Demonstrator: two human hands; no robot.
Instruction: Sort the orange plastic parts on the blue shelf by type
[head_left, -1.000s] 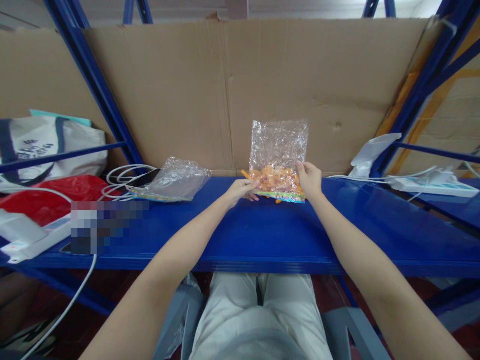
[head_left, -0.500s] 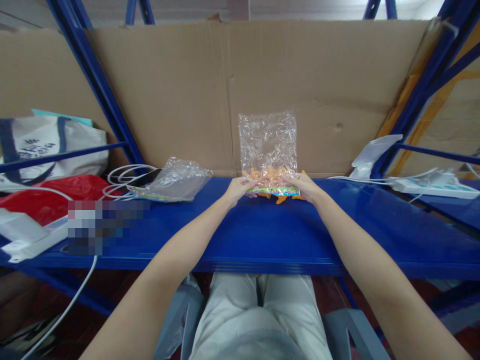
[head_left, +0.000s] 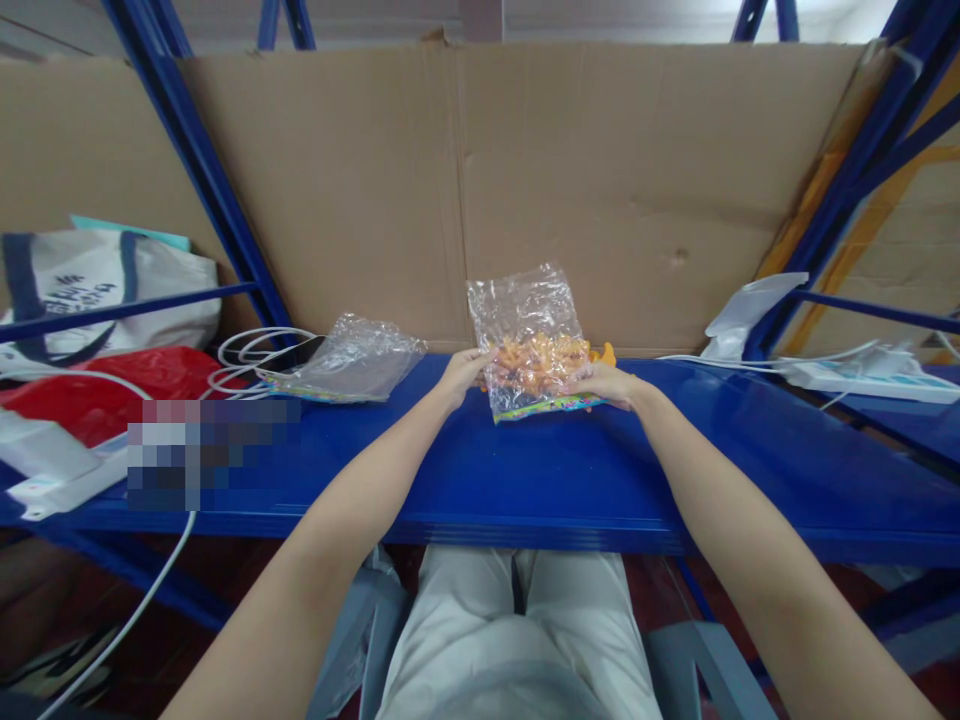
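Note:
A clear plastic bag [head_left: 523, 300] with a colourful printed strip [head_left: 536, 406] along its near edge leans over the blue shelf. Several small orange plastic pieces [head_left: 536, 362] show through it, and some poke out past its right side. Whether any lie inside the bag, I cannot tell. My left hand [head_left: 462, 378] pinches the bag's left edge, with its fingertips partly hidden. On the other side, my right hand [head_left: 609, 384] is closed on the bag's right edge, its thumb over the plastic and its other fingers hidden beneath.
To the left, another clear bag [head_left: 352, 360] lies flat near coiled white cables [head_left: 255, 345]. Beyond it are a red bag [head_left: 150, 385], a canvas tote [head_left: 142, 290] and a white power strip [head_left: 71, 480]. Cardboard [head_left: 337, 180] backs the blue shelf [head_left: 517, 480]; a second power strip [head_left: 862, 372] is at right.
The bag has tilted and come lower, its printed strip nearer to me and slanting. More orange pieces show through the plastic. My left hand has shifted slightly left.

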